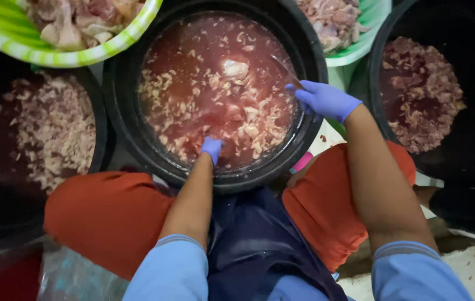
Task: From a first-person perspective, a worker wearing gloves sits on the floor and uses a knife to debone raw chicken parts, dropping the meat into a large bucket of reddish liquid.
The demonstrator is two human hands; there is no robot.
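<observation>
Both of my hands work at the middle black tub point(311, 125), which sits between my knees. My left hand point(212, 149), in a purple glove, is dipped into the red liquid point(204, 50) at the near rim — its fingers are under the surface, so I cannot tell how far they are closed or what they hold. My right hand point(323, 100), gloved the same, is closed around the handle of a knife point(285, 71) at the tub's right rim, blade angled over the liquid. Pale meat scraps point(248, 117) float there. Two more black tubs point(95, 120) flank it — green-striped bowls point(54, 56) of raw meat rest at the far edge.
</observation>
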